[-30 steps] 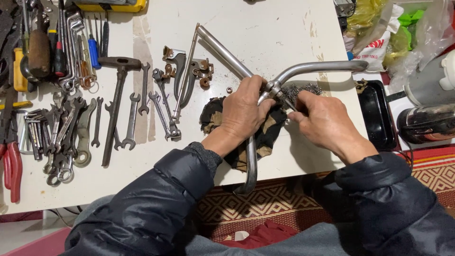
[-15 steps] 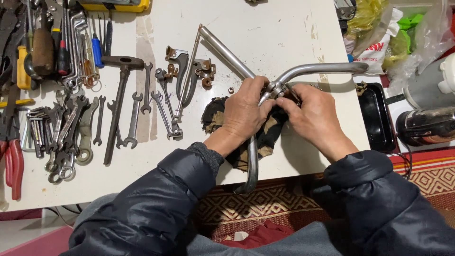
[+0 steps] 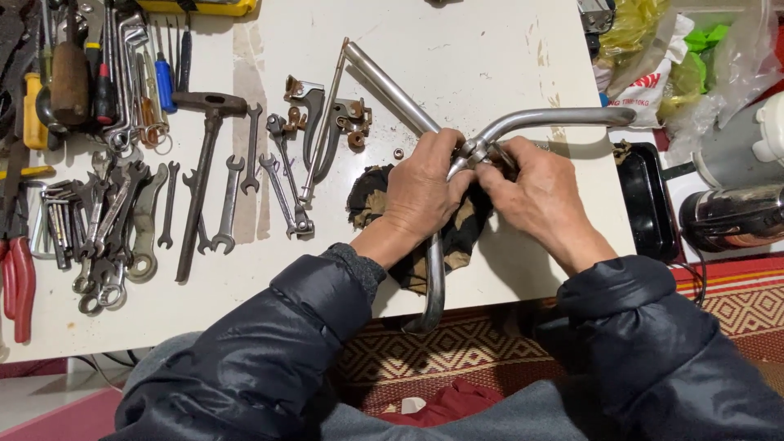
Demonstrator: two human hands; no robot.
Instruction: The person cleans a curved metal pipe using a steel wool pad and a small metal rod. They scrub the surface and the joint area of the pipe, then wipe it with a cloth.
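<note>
Beyond our right hand (image 3: 543, 196), at the table's far right corner, we see a heap of crumpled plastic bags: a yellow one (image 3: 627, 28) on top, a white one with red print (image 3: 645, 86) beneath it, a bright green one (image 3: 694, 61) just beside them, and a clear, cloudy one (image 3: 739, 57) furthest right. We see no screens or signs.

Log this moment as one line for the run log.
left hand: grips handlebar centre | right hand: fingers at clamp | under: dark rag | left: spanners on table
</note>
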